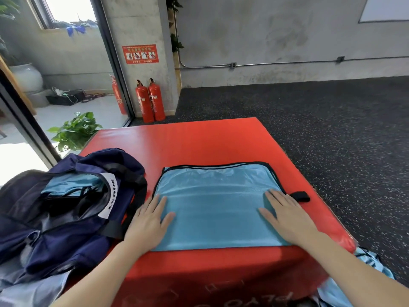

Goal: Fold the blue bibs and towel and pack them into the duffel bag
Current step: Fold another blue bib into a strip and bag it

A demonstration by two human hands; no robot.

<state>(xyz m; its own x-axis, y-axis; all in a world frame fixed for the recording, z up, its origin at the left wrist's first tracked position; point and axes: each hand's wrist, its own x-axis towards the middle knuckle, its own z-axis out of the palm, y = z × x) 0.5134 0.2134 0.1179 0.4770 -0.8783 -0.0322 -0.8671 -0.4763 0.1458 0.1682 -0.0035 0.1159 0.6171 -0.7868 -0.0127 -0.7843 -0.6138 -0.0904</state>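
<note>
A light blue mesh bib (215, 207) with black trim lies folded flat on the red padded box (199, 142). My left hand (149, 222) presses flat on its left edge, fingers straight. My right hand (287, 214) presses flat on its right side, near a black tab (299, 196) that sticks out. The navy duffel bag (66, 209) stands open at the left, touching the box, with light blue fabric (70, 182) inside it. More light blue fabric (363, 278) hangs at the box's lower right corner.
Two red fire extinguishers (150, 100) stand by a concrete pillar at the back, a third behind the glass. A potted green plant (74, 129) sits beyond the box's far left corner. Dark speckled floor (332, 129) spreads to the right.
</note>
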